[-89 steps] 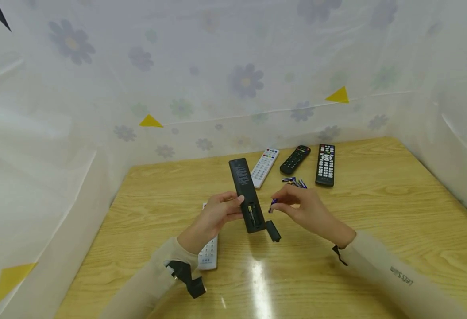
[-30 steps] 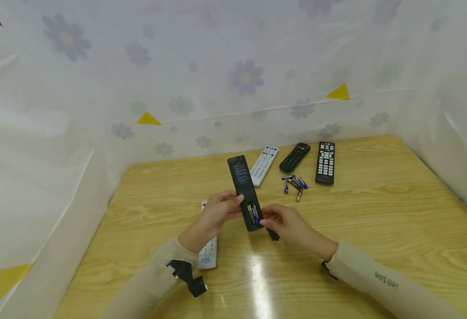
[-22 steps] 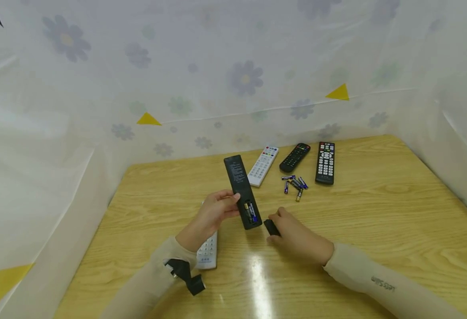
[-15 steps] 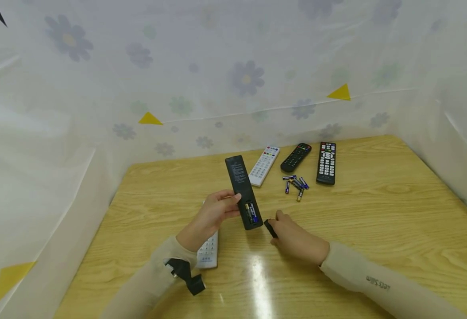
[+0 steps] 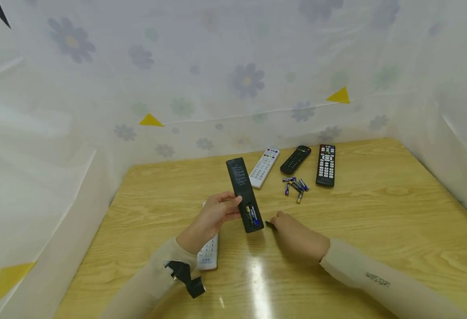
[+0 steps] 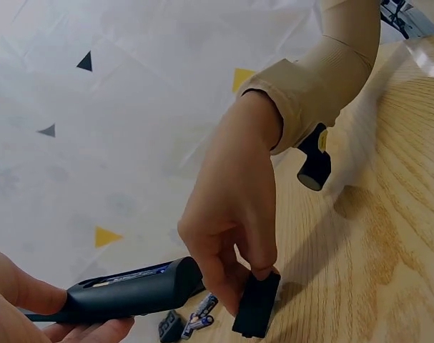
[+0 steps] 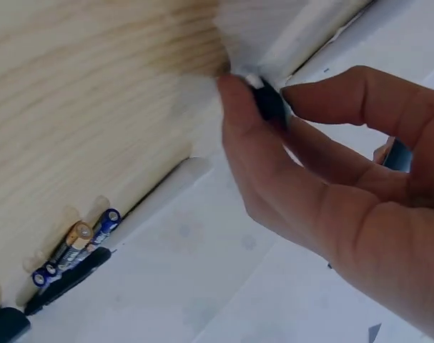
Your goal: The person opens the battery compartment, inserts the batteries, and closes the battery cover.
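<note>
My left hand (image 5: 213, 218) grips a black remote control (image 5: 240, 179) above the table, its labelled back facing up. Two batteries (image 5: 252, 215) lie side by side in its uncovered compartment. To the right of the remote's lower end, my right hand (image 5: 299, 235) pinches the small black battery cover (image 6: 258, 304) between thumb and fingers. In the head view most of that cover is hidden behind the fingers; the left wrist view shows its flat face, tilted and apart from the remote.
Several loose batteries (image 5: 297, 184) lie beyond the right hand. Behind them rest a white remote (image 5: 264, 168), a rounded black remote (image 5: 295, 160) and a black remote with white buttons (image 5: 326, 165). Another white remote (image 5: 208, 254) lies partly under the left forearm.
Three seconds ago my right hand held a battery and the compartment held one. A second battery went in; then the right hand took the cover off the table and turned it in its fingers.
</note>
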Action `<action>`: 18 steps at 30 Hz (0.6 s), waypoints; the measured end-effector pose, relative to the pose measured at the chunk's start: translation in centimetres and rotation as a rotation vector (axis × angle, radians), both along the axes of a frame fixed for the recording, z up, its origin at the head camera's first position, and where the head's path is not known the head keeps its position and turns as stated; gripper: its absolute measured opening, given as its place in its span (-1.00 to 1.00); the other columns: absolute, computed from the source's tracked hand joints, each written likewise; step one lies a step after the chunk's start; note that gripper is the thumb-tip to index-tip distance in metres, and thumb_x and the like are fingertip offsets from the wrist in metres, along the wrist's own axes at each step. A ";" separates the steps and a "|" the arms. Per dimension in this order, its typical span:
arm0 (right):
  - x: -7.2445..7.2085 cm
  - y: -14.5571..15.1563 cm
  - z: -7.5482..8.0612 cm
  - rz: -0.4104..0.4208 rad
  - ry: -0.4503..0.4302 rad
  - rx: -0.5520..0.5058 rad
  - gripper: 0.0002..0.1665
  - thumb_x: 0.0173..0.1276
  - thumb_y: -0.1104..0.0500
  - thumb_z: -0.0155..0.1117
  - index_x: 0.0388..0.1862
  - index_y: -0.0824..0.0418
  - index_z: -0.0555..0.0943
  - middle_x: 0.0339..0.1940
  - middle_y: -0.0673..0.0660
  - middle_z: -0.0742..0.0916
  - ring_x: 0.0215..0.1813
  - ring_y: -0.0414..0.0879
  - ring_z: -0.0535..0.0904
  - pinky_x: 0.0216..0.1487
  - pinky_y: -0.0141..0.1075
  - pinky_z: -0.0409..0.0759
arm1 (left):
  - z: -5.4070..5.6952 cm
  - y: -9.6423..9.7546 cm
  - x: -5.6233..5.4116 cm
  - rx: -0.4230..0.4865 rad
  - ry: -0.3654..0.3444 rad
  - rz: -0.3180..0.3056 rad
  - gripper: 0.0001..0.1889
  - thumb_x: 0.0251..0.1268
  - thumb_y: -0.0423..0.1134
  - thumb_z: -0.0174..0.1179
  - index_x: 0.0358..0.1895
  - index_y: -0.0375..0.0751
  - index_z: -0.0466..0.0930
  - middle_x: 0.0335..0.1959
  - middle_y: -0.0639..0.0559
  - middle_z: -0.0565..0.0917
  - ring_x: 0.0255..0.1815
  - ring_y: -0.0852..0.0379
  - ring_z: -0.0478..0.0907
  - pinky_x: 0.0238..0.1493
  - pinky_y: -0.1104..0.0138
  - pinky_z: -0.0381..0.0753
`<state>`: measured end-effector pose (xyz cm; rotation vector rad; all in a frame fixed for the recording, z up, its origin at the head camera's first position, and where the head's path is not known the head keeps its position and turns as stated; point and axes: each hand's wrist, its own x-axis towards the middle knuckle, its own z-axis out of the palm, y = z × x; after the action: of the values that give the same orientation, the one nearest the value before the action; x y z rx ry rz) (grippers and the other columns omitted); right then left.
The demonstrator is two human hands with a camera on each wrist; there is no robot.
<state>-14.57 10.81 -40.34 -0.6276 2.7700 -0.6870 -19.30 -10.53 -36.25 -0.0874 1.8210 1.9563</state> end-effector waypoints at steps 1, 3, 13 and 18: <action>-0.1 0.2 0.1 -0.015 -0.013 -0.029 -0.80 0.28 0.50 0.09 -0.14 0.48 0.58 -0.33 0.19 0.59 -0.25 -0.02 0.54 -0.20 -0.13 0.60 | 0.0 0.0 0.0 0.002 -0.001 0.001 -0.74 0.41 -0.36 0.10 0.06 -0.46 0.49 -0.20 -0.11 0.64 -0.26 0.11 0.61 -0.01 0.15 0.64; -0.5 0.4 0.5 -0.035 -0.009 -0.087 -0.80 0.25 0.51 0.11 -0.17 0.45 0.59 -0.31 0.18 0.63 -0.23 -0.04 0.57 -0.18 -0.15 0.61 | 0.1 0.0 0.0 0.005 -0.003 0.003 -0.73 0.41 -0.36 0.10 0.06 -0.46 0.49 -0.20 -0.11 0.64 -0.26 0.11 0.62 -0.02 0.16 0.65; -1.3 1.1 3.5 -0.142 0.268 -0.393 -0.89 0.25 0.45 0.29 -0.25 0.37 0.57 -0.28 0.18 0.55 -0.25 0.00 0.54 -0.21 -0.17 0.64 | 0.2 -0.2 0.0 0.023 -0.005 0.002 -0.73 0.41 -0.35 0.11 0.07 -0.44 0.49 -0.19 -0.11 0.65 -0.25 0.10 0.63 -0.01 0.15 0.64; -1.2 1.3 4.2 -0.183 0.330 -0.507 -0.96 0.30 0.38 0.27 -0.28 0.30 0.62 -0.28 0.12 0.61 -0.23 -0.03 0.57 -0.17 -0.25 0.67 | 0.1 -0.4 0.1 0.025 -0.005 -0.012 -0.72 0.41 -0.36 0.10 0.09 -0.43 0.49 -0.15 -0.13 0.65 -0.23 0.09 0.63 -0.01 0.15 0.64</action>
<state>-15.81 12.12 -36.19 -0.6257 2.9849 -1.4761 -19.21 -10.92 -36.16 -0.0726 1.7895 1.9686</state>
